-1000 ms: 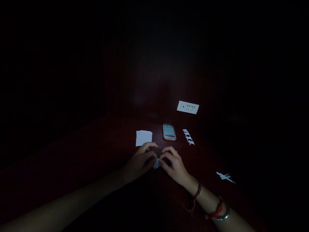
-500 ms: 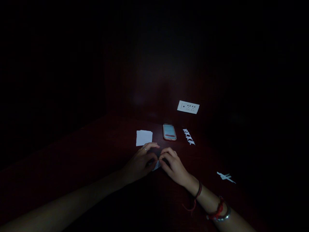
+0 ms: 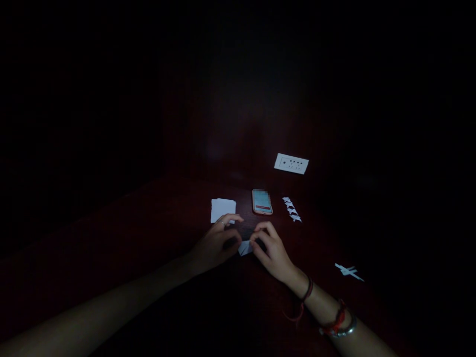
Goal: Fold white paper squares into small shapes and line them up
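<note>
The scene is very dark. A small folded piece of white paper [image 3: 245, 247] lies on the dark red table [image 3: 148, 233] between my two hands. My left hand [image 3: 217, 244], with a ring on one finger, pinches its left edge with curled fingers. My right hand [image 3: 269, 248] grips its right side, fingers bent over it. Red thread bands and a metal bangle circle my right wrist.
A stack of white paper squares [image 3: 222, 208] sits just beyond my left hand. A phone [image 3: 262, 201] lies face up beside it, with a row of small folded paper pieces [image 3: 292, 209] to its right. More folded paper [image 3: 348, 271] rests at right. A white wall socket [image 3: 291, 163] is behind.
Both hands have shifted slightly on the folded paper, and more of its white surface shows between them. The view has tilted a little.
</note>
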A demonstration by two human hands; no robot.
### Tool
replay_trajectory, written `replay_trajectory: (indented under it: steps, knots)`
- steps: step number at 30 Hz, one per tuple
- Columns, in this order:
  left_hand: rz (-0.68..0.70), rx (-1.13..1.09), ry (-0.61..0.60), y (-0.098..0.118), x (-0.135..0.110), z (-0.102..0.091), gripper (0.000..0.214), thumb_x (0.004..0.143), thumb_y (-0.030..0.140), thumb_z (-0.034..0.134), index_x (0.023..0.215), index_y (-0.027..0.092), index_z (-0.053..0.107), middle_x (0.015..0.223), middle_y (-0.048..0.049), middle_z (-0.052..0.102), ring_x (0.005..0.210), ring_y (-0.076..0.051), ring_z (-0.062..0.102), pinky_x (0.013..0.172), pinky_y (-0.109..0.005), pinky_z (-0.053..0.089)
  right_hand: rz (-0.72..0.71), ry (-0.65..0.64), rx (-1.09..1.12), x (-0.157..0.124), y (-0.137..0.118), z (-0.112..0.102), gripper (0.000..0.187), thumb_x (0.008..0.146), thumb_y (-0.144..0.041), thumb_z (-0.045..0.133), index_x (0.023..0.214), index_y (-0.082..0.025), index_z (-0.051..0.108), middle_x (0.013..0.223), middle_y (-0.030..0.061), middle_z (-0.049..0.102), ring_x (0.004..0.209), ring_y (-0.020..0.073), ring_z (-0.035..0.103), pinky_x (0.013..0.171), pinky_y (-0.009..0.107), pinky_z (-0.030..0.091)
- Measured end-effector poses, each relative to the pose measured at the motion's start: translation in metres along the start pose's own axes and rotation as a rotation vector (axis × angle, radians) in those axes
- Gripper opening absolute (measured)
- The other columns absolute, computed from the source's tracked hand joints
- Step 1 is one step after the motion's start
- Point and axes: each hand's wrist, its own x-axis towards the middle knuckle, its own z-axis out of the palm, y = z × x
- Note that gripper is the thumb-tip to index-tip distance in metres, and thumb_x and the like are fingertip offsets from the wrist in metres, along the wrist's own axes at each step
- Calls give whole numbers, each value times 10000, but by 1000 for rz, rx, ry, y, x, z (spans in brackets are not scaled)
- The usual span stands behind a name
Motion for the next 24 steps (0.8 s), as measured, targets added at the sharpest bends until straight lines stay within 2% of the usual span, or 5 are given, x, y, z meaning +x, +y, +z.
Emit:
replay_trajectory:
  steps: [8,18,24]
  knots:
    - [26,-7,-87,7,0,-6,100,726,108,488,738,181,556,1160,-30,361,1073,-204,360,877,-347,351,-70,-76,-77,0,0,-3,89,748,-156,473,815,-185,523,954,47,430,924,165,407,809,310,340]
    - [21,-5,-70,3,3,-10,104,734,116,485,724,176,569,1164,-23,350,1079,-196,349,873,-319,351,-41,7,4,-3,4,-4,96,772,-165,435,775,-175,531,921,52,406,897,163,417,806,323,343]
    - [35,7,-70,0,3,-10,104,735,117,481,710,173,565,1165,-31,348,1076,-198,355,881,-321,348,-6,9,-6,-4,7,-2,80,757,-168,454,747,-177,533,935,51,395,897,164,418,786,316,349]
